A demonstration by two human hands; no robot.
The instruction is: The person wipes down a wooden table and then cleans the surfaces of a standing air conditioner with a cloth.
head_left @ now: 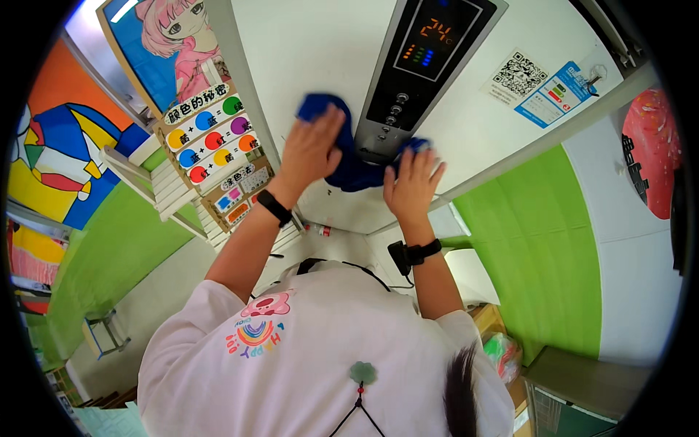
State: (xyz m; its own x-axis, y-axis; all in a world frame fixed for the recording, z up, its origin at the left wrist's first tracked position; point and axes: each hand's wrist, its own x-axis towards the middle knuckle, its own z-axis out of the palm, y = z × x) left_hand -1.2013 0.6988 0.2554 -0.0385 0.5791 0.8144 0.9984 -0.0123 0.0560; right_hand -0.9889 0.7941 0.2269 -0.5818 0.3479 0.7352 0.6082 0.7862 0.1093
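Observation:
A dark blue cloth (354, 172) lies bunched against the white front of a tall cabinet-like appliance (309, 36), around the lower end of its black display panel (393, 109). My left hand (312, 149) holds the cloth's left part flat on the white surface, its thumb toward the panel. On the panel's right side, my right hand (415, 182) presses the cloth's other end, fingers somewhat spread. Some blue shows past the fingertips of both hands. The cloth's edges and my fingertips are slightly blurred. Lit orange digits and small coloured bars glow on the display.
Left of the appliance stands a white slatted chair (178, 193) with a colour-mixing chart (215, 138) and a framed cartoon picture (175, 47). Stickers (557, 95) are on the appliance's right. A small bottle (320, 230) lies at its base. A green-topped cabinet (586, 379) stands lower right.

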